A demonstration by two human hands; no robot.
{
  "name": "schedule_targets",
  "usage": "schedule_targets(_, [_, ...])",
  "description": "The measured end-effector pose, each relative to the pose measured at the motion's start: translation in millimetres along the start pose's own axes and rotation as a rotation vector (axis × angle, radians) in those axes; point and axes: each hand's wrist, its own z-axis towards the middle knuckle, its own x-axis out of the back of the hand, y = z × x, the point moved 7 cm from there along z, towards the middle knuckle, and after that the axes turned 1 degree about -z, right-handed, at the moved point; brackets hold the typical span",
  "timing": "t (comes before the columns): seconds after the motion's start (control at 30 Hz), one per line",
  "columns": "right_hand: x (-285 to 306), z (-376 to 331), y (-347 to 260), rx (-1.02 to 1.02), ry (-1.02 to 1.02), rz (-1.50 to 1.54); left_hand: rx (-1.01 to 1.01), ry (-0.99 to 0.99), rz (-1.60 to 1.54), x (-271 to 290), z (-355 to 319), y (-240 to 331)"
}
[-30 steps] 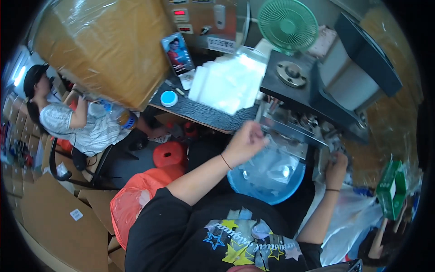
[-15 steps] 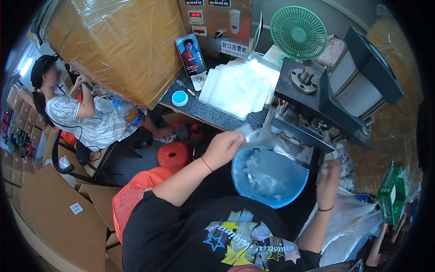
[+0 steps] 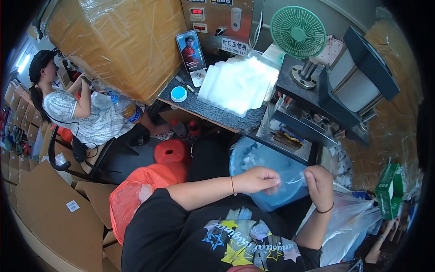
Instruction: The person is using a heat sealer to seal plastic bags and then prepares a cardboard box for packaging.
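Observation:
Over the blue basin [image 3: 238,170] my left hand [image 3: 258,180] is closed in a pinch. My right hand [image 3: 321,185] faces it, thumb and finger pressed together. A thin clear plastic piece [image 3: 293,178] spans the gap between them, its outline hard to make out against the blue. White translucent scraps [image 3: 250,158] lie in the basin. Just beyond, the press machine [image 3: 301,129] stands with its metal ledge above the basin's far side. A stack of clear plastic sheets or bags [image 3: 235,86] rests on the worktable [image 3: 217,111].
A phone [image 3: 190,52], a round blue-lidded tub [image 3: 179,94] and a green fan [image 3: 298,34] stand on or behind the worktable. A red stool [image 3: 171,152] and red bag [image 3: 131,195] are at left. Another person [image 3: 68,109] sits beyond a large taped carton [image 3: 118,45].
My left hand has moved from the machine's ledge down and right, over the basin, with the clear plastic. My right hand has closed its fingers onto the plastic.

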Motion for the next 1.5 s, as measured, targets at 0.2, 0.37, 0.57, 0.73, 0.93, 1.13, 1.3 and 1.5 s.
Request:
schedule_targets(0.2, [10,0,22,0.020,-0.065,0.088,0.127,-0.092,-0.109,-22,1,-11])
schedule_targets(0.37, [46,-33,177,-0.332,0.350,-0.055,0.205,0.053,-0.222,-2,3,-18])
schedule_targets(0.57, [25,-24,164,-0.214,0.372,-0.284,0.237,0.256,-0.281,34,16,-8])
schedule_targets(0.73, [26,-29,160,-0.230,0.431,-0.347,0.128,0.280,-0.428,52,35,4])
schedule_targets(0.93, [28,-36,150,-0.206,0.487,-0.350,0.002,0.401,-0.393,55,31,3])
schedule_targets(1.13, [27,-39,151,-0.218,0.502,-0.132,-0.348,0.993,1.715,161,-32,127])
schedule_targets(1.3, [43,-50,111,-0.154,0.559,-0.376,-0.237,0.555,1.731,137,-52,85])
schedule_targets(1.5, [-10,-19,50,-0.027,0.193,-0.138,-0.331,0.638,0.638,118,-51,72])
